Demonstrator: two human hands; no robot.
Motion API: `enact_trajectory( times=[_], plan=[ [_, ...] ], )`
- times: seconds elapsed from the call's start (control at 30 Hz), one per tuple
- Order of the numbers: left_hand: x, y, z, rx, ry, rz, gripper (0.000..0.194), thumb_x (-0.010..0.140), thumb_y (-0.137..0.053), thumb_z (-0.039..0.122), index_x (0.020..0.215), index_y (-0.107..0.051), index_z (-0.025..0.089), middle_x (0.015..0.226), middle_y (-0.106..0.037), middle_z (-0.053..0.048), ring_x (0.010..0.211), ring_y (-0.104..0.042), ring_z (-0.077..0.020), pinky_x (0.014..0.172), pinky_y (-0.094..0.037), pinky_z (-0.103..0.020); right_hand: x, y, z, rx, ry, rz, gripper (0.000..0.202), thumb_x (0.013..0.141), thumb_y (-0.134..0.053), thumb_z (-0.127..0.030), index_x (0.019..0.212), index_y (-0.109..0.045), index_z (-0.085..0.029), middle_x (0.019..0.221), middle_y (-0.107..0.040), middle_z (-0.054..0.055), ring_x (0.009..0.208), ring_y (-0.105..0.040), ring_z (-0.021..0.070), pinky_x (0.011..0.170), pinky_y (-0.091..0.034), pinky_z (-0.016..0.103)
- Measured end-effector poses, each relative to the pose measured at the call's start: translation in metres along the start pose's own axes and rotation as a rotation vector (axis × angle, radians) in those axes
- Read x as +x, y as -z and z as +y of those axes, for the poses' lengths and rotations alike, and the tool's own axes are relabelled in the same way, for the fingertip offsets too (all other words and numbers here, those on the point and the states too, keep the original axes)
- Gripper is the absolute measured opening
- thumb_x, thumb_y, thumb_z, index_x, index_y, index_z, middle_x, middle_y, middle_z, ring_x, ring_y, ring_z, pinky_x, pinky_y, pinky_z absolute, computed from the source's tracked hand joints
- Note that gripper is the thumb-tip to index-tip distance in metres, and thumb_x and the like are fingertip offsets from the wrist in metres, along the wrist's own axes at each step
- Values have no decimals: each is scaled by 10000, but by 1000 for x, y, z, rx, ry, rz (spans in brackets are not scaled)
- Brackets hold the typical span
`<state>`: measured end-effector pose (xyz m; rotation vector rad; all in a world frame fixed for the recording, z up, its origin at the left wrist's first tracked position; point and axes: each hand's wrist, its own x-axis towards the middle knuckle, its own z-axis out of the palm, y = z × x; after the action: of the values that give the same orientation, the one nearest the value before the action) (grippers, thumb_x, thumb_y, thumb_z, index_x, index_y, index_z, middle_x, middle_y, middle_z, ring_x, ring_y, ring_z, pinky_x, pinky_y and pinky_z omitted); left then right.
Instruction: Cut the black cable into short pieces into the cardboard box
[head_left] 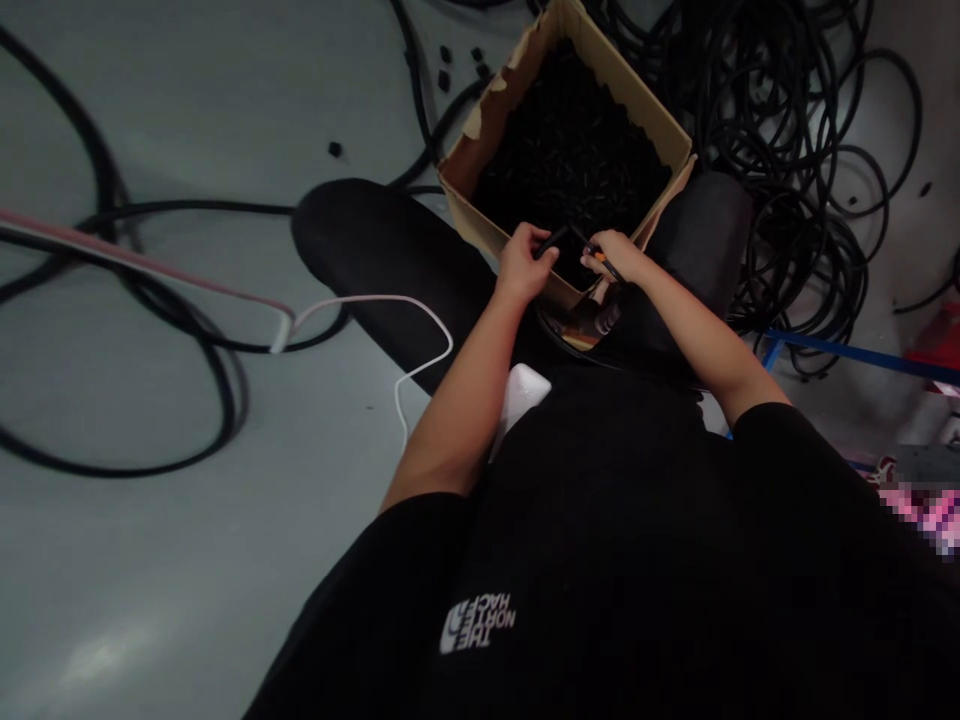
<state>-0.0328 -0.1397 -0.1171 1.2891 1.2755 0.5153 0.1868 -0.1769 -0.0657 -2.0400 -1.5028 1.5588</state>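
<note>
An open cardboard box [476,222] filled with small black pieces [570,140] stands between my knees. At its near edge my left hand [527,262] pinches a black tube [553,241] between thumb and fingers. Just to the right, my right hand [611,257] is closed round the handles of a cutting tool [602,258] with orange and black parts. The tool's dark front end points toward the tube over the box; whether they touch cannot be made out against the black pieces.
Long black tubing [780,110] lies in tangled coils at the upper right, with more loops on the left floor. A white device [525,388] rests at my lap, near a white cable [397,390]. Blue bars [862,353] and a red object [937,335] are at right.
</note>
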Motion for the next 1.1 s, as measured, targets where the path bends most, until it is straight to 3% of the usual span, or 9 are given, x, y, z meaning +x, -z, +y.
enact_trajectory(
  times=[0.13,0.37,0.47,0.63,0.83,1.0,1.1],
  plan=[
    [1,1,6,-177,89,-73,406,1048,-925,521,1167,-620,281,908,-665,-9,789,-669,-212,740,-551,-315,-2,-1,0,159,0,-9,175,1128,-835,-179,1140,-664,-214,816,-693,-60,645,-692,112,620,-555,186],
    [-12,3,24,-232,67,-168,463,1005,-988,459,1062,-571,265,905,-720,-26,744,-626,-176,706,-522,-287,-2,3,-2,261,102,-150,260,1069,-853,-101,1019,-627,-217,869,-714,-44,753,-720,115,684,-586,168],
    [-12,1,25,-208,89,-168,492,1013,-1023,489,1056,-592,257,908,-745,-32,727,-652,-176,674,-526,-272,1,4,-1,205,110,-147,239,1080,-841,-122,1009,-634,-217,830,-694,-54,709,-688,111,653,-545,172],
    [-8,1,17,-242,149,-131,460,1015,-1026,494,1134,-650,255,897,-758,-32,732,-705,-199,643,-553,-274,1,6,-2,55,131,-1,206,1086,-797,-151,961,-652,-225,774,-672,-55,692,-626,123,661,-493,192],
    [1,-2,-3,-159,40,-65,540,966,-1028,609,1008,-613,266,761,-642,3,665,-615,-183,607,-441,-260,0,3,-2,57,66,29,178,1055,-792,-146,1013,-643,-234,821,-705,-40,710,-647,148,705,-515,231],
    [-1,-1,3,-186,112,-184,472,1031,-980,502,952,-584,258,701,-594,30,522,-464,-126,525,-348,-232,9,11,8,-109,207,49,99,1003,-793,-142,1050,-725,-196,1033,-808,54,1028,-766,218,945,-573,265],
    [-4,4,13,-222,223,-173,413,1084,-920,398,947,-562,247,719,-604,43,490,-418,-89,495,-321,-193,6,22,10,-216,211,0,187,967,-824,-183,1153,-814,-163,1089,-852,76,1102,-812,260,1003,-594,304]
  ],
)
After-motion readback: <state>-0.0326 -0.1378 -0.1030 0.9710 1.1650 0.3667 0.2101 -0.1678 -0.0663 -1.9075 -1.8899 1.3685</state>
